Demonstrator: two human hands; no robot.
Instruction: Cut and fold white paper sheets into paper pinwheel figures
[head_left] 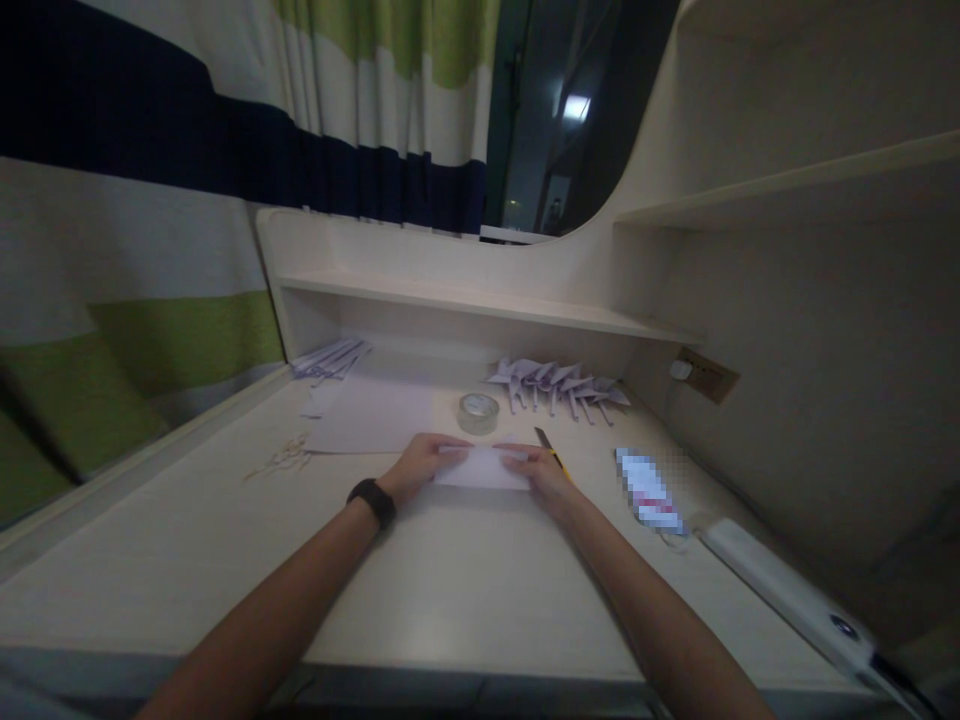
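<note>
A small sheet of pale paper point(481, 472) is held above the desk, just in front of a roll of clear tape point(478, 413). My left hand point(426, 465) grips its left end, thumb on the near face and fingers behind the top edge. At the right end my right hand point(546, 474) pinches it the same way. The paper's top edge looks folded, though the fingers partly hide it. Right beside my right hand lies a yellow utility knife point(553, 452), partly covered by that hand.
Larger paper sheets point(367, 415) lie at the back left, with rolled paper sticks point(330, 358) behind and tangled string point(285, 455) in front. Several paper pinwheels point(555, 385) stand in a row at the back right. A blurred-out phone point(649, 490) and a white power strip point(787, 585) are on the right.
</note>
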